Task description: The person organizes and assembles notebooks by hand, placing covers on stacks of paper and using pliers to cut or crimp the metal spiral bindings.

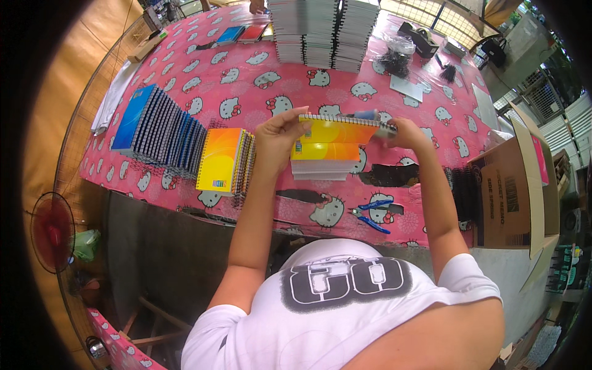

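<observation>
My left hand (279,137) is closed on the upper left corner of a yellow-and-orange notebook (336,131), thumb in front. A spiral coil (351,119) runs along its top edge. At the coil's right end, my right hand (404,134) pinches the coil; its fingertips are partly blurred. Just below the held notebook lies another yellow-orange cover (327,152) on a stack of white pages (319,170). Nearer to me, blue-handled cutting pliers (374,216) rest on the table with their handles spread.
Left of my arm stand spiral-bound yellow notebooks (219,161) and a long row of blue notebooks (154,123). Tall stacks of spiral-bound pages (320,34) rise at the back. A tape dispenser (420,40) sits far right; an open cardboard box (505,191) stands at the right edge.
</observation>
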A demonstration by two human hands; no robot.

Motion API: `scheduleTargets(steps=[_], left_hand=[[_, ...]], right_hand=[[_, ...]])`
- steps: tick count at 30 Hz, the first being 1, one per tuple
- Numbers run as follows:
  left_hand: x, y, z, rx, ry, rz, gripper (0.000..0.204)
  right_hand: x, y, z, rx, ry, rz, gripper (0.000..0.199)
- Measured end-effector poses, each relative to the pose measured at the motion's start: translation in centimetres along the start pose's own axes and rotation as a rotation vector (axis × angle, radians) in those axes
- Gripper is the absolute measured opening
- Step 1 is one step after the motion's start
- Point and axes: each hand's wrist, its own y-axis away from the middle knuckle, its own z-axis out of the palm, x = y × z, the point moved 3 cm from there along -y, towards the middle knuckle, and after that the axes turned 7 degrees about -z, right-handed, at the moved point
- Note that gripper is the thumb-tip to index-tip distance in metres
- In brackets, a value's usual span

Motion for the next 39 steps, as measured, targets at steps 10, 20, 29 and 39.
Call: scheduleTargets(steps=[10,20,29,39], left_hand=[[-0.2,-0.2,0.7,0.003,-0.068,-0.008,0.037],[0.1,0.2,0.4,-0.077,0.002,0.170,0.018],[-0.8,5.0,3.1,-0.046,-0.688,0.629,0.023],[0.9,6.0,3.8,0.070,-0.489,0.805,0.015]], right_hand=[[-19.5,0.1,-4.9,-0.340,0.229,-0.381,0.047],[-17.9,12.0,-2.5,0.504,-0.240,-0.673,0.040],[-7.5,21.3,10.5,-0.002,0.177,-0.218,0.070],[-17.5,15.7,-2.1,0.567,-0.353,-0.346,0.040]])
